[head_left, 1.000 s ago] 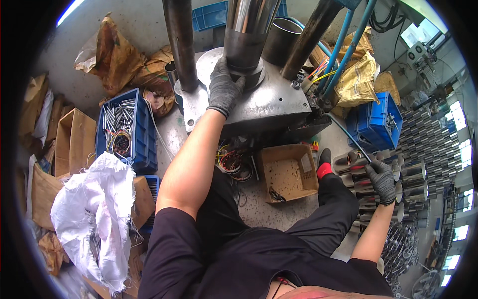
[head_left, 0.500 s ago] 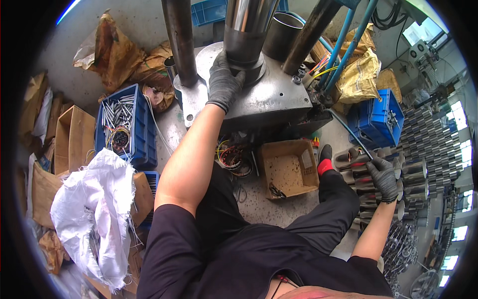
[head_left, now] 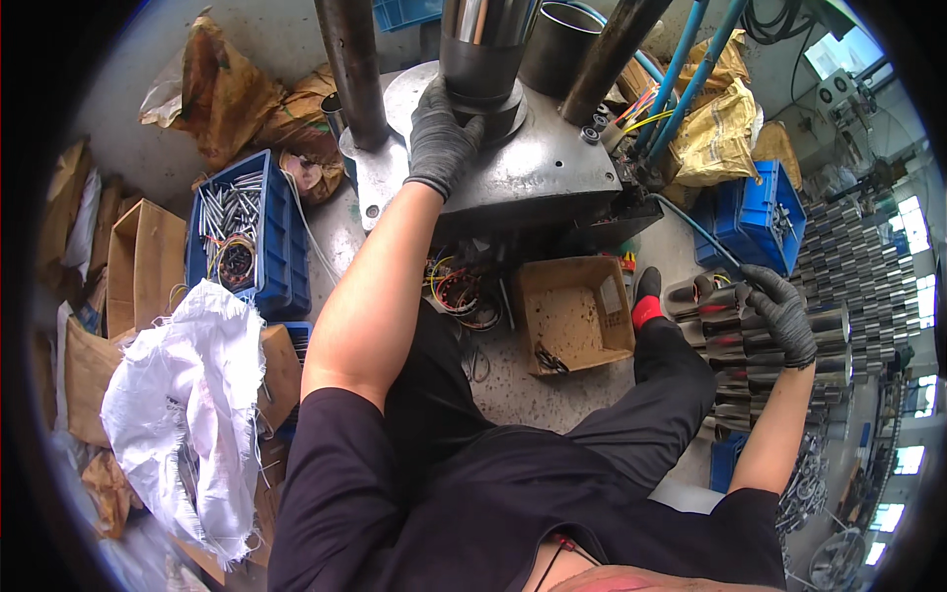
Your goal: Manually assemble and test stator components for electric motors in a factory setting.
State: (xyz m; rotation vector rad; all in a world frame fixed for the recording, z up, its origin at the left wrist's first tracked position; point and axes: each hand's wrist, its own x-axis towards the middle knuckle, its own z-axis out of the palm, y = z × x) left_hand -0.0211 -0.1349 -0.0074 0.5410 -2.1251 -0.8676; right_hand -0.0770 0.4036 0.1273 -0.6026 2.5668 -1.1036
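My left hand point(head_left: 442, 138), in a dark grey work glove, rests with fingers and thumb spread around the base of an upright metal cylinder point(head_left: 481, 67). The cylinder, shiny above and dull dark below, stands on a round base on a thick steel plate point(head_left: 528, 180) of a press. Off to the right, my gloved right hand point(head_left: 783, 314) has its fingers curled on the end of a long thin lever point(head_left: 698, 229). That lever slopes down from the press's right side; its tip is partly hidden by the fingers.
Dark columns point(head_left: 347, 74) rise from the plate, with an open metal tube point(head_left: 564, 49) behind. A blue crate point(head_left: 286, 237) of metal rods and a white sack point(head_left: 182, 414) lie left. A cardboard box point(head_left: 577, 321) sits on the floor; stacked metal sleeves point(head_left: 829, 340) fill the right.
My right hand has moved outward and slightly up with the lever's end, which has swung the same way. My left hand keeps its place at the cylinder's base. The whole view has shifted slightly.
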